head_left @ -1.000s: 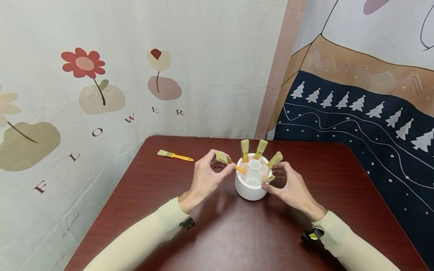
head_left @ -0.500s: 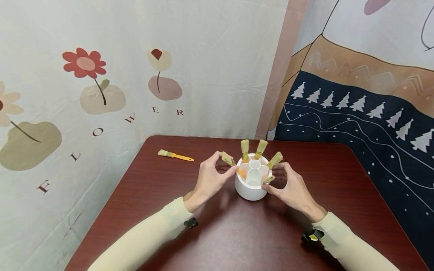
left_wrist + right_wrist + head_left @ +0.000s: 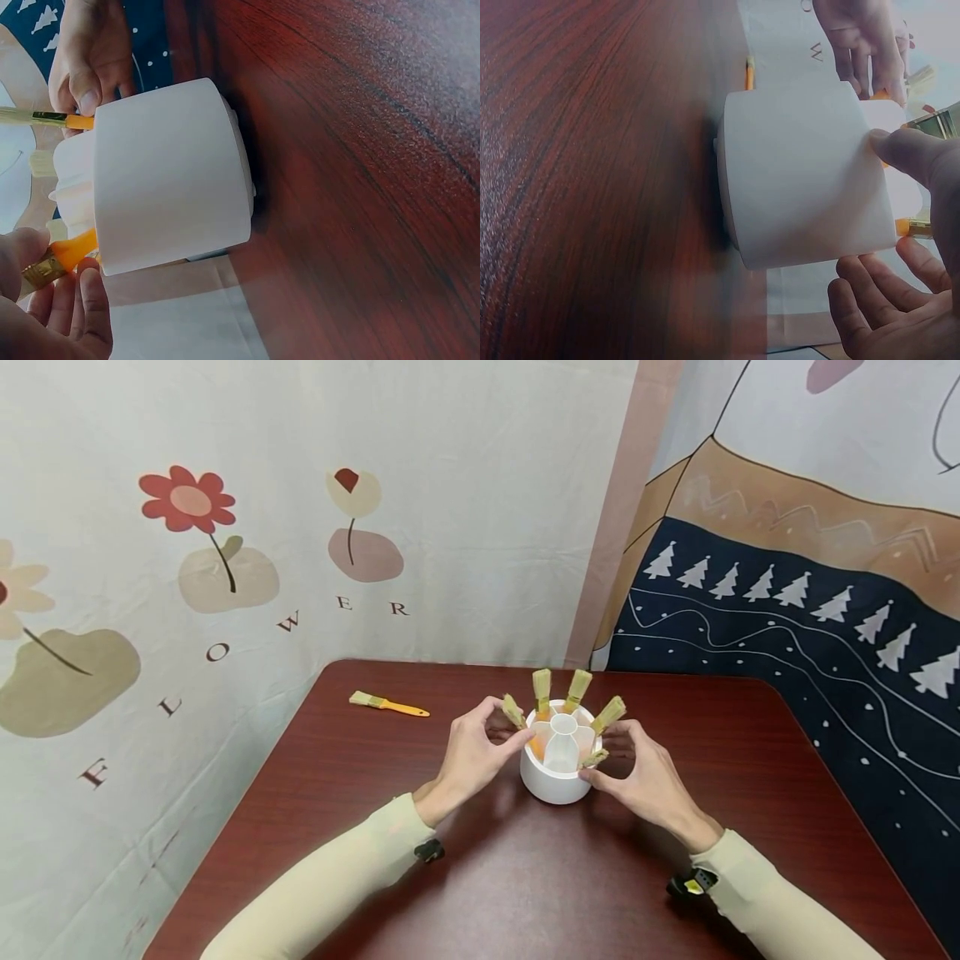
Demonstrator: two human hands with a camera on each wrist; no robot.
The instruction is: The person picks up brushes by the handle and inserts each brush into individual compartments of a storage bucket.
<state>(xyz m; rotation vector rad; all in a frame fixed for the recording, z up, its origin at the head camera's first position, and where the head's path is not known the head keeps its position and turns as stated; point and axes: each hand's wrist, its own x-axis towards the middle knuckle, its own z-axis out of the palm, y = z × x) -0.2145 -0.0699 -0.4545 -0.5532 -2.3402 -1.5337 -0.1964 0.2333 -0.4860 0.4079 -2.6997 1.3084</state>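
Observation:
A round white divided holder (image 3: 553, 783), with petal-shaped compartments around a central tube, stands on the table. My left hand (image 3: 476, 756) pinches a paintbrush (image 3: 513, 711) at its left rim. That brush's orange handle (image 3: 76, 250) points down into a left compartment, its pale bristles leaning outward. On the opposite side, my right hand (image 3: 660, 781) holds the holder, the thumb (image 3: 900, 150) on its rim and the fingers along its side. Several other paintbrushes stand bristles-up in the holder, one (image 3: 542, 689) at the back and another (image 3: 609, 713) near my right fingers.
A loose paintbrush (image 3: 390, 704) with a yellow-orange handle lies at the back left of the dark red-brown table (image 3: 360, 760). Printed cloth hangings (image 3: 465, 510) rise behind the table and along its right side.
My left hand has moved right, tilting the paintbrush more upright as its handle goes lower into the left compartment. The right hand and the holder have stayed in place.

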